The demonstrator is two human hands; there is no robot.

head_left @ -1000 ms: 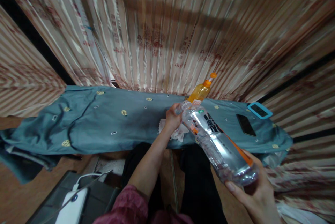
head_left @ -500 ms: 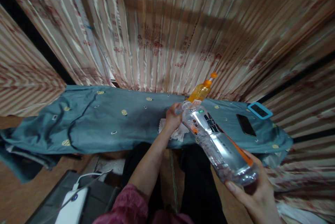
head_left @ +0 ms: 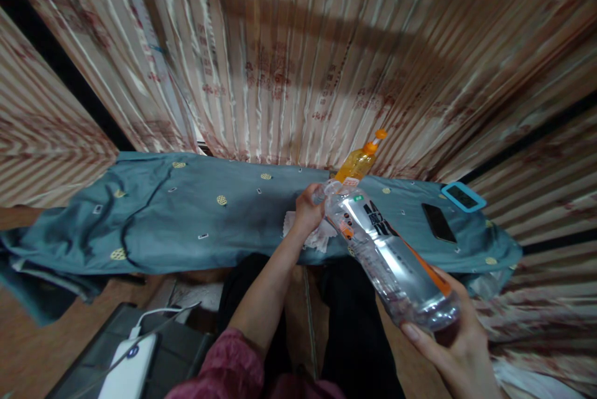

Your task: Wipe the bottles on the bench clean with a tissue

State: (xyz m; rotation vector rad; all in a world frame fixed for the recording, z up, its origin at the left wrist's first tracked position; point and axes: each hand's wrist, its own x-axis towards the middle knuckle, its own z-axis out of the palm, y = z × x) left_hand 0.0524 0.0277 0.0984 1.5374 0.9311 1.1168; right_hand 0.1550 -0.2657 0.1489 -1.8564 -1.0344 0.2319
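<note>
A large clear plastic bottle (head_left: 392, 250) with a silver and orange label is tilted in front of me, its neck pointing up and to the left. My left hand (head_left: 310, 207) is closed round the neck end; the mouth of the bottle is hard to make out. At the base, my right hand (head_left: 459, 340) grips the bottom with the thumb on the near side. Just behind the neck stands a pump bottle (head_left: 355, 166) of orange-yellow liquid, its lower part hidden. A crumpled white cloth (head_left: 321, 238) lies beneath my left hand.
A green-blue cloth with pineapple prints (head_left: 242, 219) covers the long table. A dark phone (head_left: 438, 222) and a blue-framed device (head_left: 463, 197) lie at the right. Lower left, a white power bank (head_left: 128, 368) with a cable rests on a dark surface. Curtains (head_left: 289, 63) hang behind.
</note>
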